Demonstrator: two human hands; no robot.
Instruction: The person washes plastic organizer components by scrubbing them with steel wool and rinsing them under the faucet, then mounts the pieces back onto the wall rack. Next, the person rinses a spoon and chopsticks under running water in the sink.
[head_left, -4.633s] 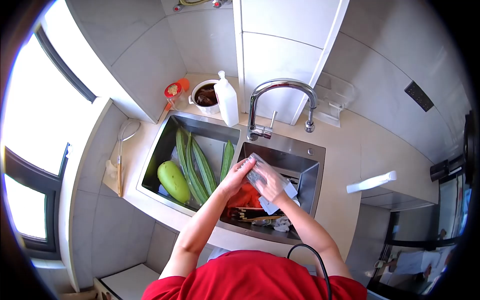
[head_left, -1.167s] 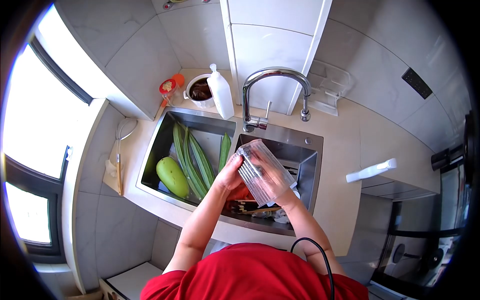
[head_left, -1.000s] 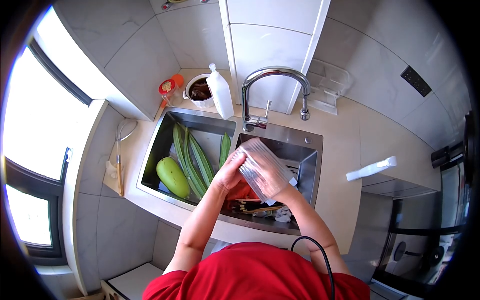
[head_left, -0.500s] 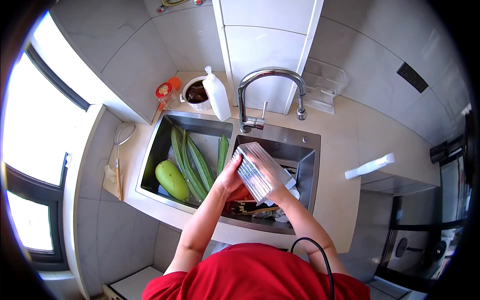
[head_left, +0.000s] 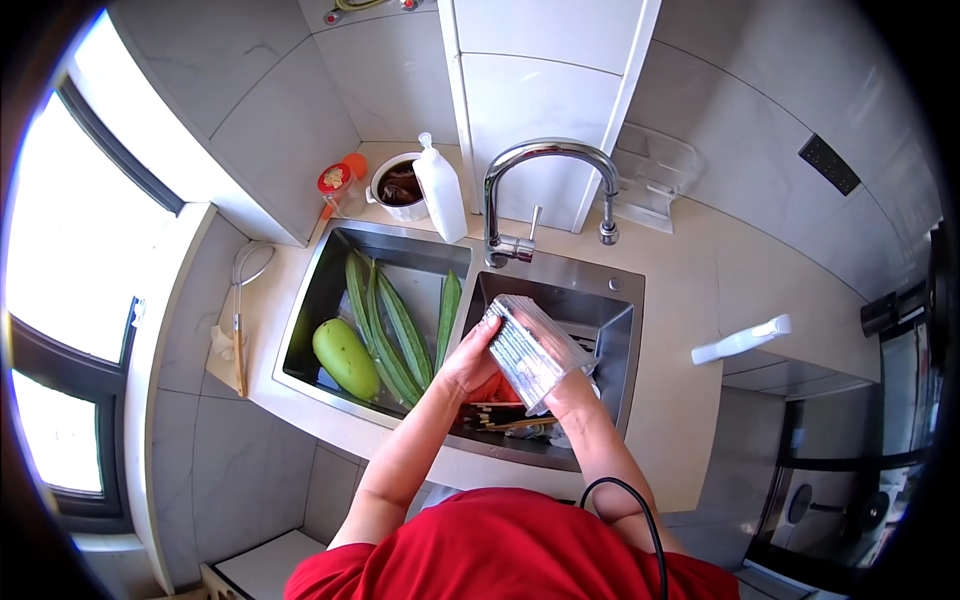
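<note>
A clear ribbed plastic container (head_left: 530, 352) is held tilted over the right sink basin (head_left: 622, 330). My left hand (head_left: 470, 357) is closed on its left edge, thumb and fingers at the upper corner. My right hand (head_left: 568, 388) reaches in at the lower right side, and part of it shows blurred through the plastic. I cannot make out whether it is inside or behind the wall, or how its fingers are bent. Below the container, several chopsticks (head_left: 515, 422), something red-orange (head_left: 484, 388) and pale crumpled items lie in the basin.
Several ridged green gourds (head_left: 402, 325) and a light green squash (head_left: 346, 360) lie in the left basin. Behind stand a faucet (head_left: 548, 150), a white pump bottle (head_left: 441, 192), a white pot (head_left: 398, 190) and a red-lidded jar (head_left: 337, 188). A whisk-like tool (head_left: 239, 320) lies left, a white handle-like item (head_left: 742, 338) right.
Both hands and the container have shifted slightly right and down, and the container is turned a little. The head view has moved slightly.
</note>
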